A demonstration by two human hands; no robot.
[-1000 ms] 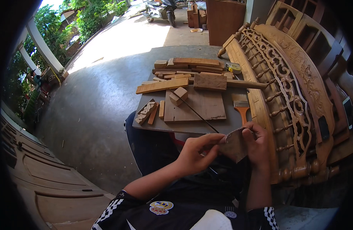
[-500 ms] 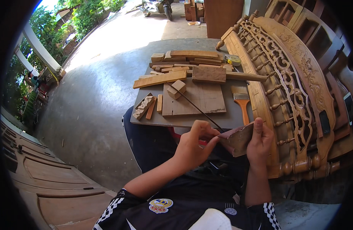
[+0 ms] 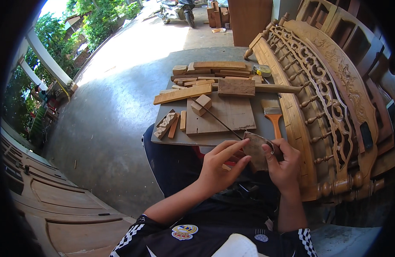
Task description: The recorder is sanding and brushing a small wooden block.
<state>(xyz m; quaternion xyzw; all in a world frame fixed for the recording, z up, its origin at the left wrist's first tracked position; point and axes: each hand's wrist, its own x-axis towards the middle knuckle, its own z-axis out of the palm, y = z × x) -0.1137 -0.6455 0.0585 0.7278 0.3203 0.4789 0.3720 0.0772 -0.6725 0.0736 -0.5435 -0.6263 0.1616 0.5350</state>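
My right hand (image 3: 283, 165) grips a folded, worn brown sheet (image 3: 257, 156), thumb against its face, near the table's front edge. My left hand (image 3: 219, 165) has its fingers loosely spread, with fingertips at the sheet's left side. A thin dark rod (image 3: 219, 120) slants over the board (image 3: 238, 115) beside a small cube block (image 3: 201, 105) on the grey table (image 3: 206, 139). Wooden offcuts (image 3: 182, 97) are piled behind them. Short pieces (image 3: 166, 126) lie at the left, a wide orange-handled brush (image 3: 273, 124) at the right, and a yellow tape measure (image 3: 261, 70) at the back.
Carved wooden furniture panels (image 3: 334, 90) crowd the right side, close beside the table. Wooden doors (image 3: 56, 192) lie at lower left. A concrete floor (image 3: 90, 128) runs back to a sunlit yard, a parked scooter (image 3: 176, 13), a brown cabinet (image 3: 249, 23) and white pillars (image 3: 52, 60).
The sheet has turned to show more of its printed face. My left fingers have loosened from a pinch and straightened. My right thumb has moved lower onto the sheet.
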